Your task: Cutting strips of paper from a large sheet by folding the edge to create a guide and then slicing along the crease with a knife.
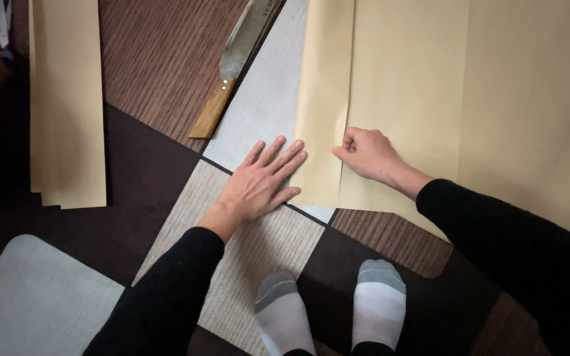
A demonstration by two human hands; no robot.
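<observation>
Head view: left hand [260,182] lies flat, fingers spread, on floor w/ tips at folded flap of tan sheet [430,99]. Right hand [366,153] is fisted, pressing the crease. Best to run fist firmly along fold, left pinning edge. Cut strips [67,105] far left; knife [232,62] btwn. No labels visible.

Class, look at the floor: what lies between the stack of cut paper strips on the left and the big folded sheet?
The head view shows a wooden-handled knife between the strips and the folded sheet, on patterned flooring.
</observation>
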